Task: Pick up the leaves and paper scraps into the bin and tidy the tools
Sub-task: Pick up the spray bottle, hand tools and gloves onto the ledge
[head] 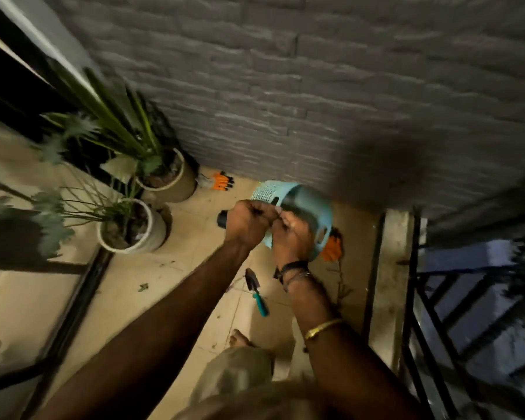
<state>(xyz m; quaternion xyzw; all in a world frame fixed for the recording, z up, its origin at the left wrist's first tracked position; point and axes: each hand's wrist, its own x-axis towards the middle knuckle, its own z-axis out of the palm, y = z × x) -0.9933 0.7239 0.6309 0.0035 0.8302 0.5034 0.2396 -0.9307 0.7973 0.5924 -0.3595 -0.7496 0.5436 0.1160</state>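
Over the bin (264,192), my left hand (249,222) grips a dark handle (222,221); my right hand (288,234) is curled, its hold I cannot tell — anything released may miss the rim.

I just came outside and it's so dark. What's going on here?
A person is tidying a balcony. Their left grip holds a dark tool, and the right grip meets it in front of the blue basket. A trowel, orange gloves and leaf bits lie on the floor.
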